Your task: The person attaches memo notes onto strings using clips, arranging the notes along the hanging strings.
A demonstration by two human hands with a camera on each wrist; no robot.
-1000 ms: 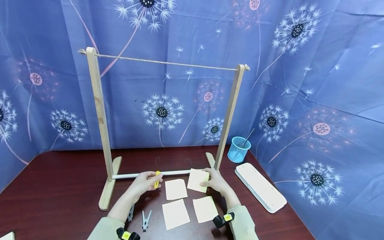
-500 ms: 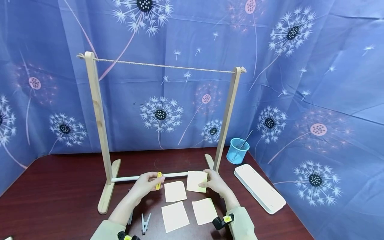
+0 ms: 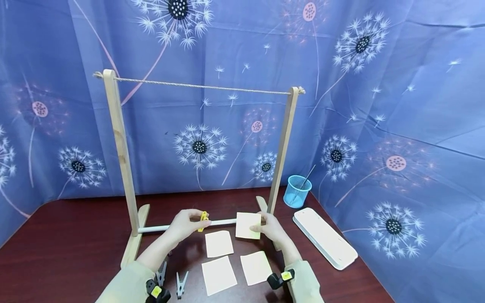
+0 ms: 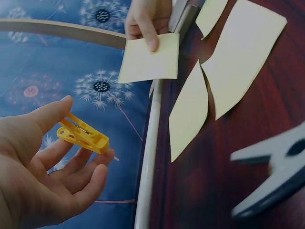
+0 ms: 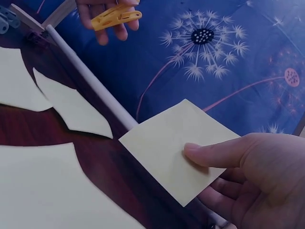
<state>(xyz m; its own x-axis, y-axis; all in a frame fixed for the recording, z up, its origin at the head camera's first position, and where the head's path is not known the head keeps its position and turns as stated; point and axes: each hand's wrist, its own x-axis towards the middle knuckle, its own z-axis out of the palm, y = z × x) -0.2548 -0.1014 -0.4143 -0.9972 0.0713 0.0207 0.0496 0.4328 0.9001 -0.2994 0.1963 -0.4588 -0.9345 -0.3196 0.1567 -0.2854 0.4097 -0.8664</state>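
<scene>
Nearest, a grey clip [image 3: 182, 285] lies on the dark red table [image 3: 68, 235], with another grey clip [image 3: 161, 273] beside the left wrist; beyond them lie three pale notes, two in front [image 3: 219, 275] [image 3: 256, 268] and one behind [image 3: 219, 244]; the left hand [image 3: 184, 226] pinches a yellow clip [image 4: 83, 134] between thumb and fingers, while the right hand [image 3: 272, 229] pinches a fourth note [image 3: 245, 225] at its edge, thumb on its face; hands, clip and note are all in front of the wooden stand [image 3: 122, 155], near its white bar [image 3: 223, 221]. The work looks early — one note and one clip are picked up, but apart; three notes lie unclipped, and no note is on the rope [image 3: 204, 86]; farther off, right of the stand, lies a white case [image 3: 326, 240], its contents impossible to tell; behind it a blue mesh cup [image 3: 293, 198] holds a thin dark stick [image 3: 308, 176] — anything else inside is unclear; last comes the blue dandelion-print curtain [image 3: 151, 147].
</scene>
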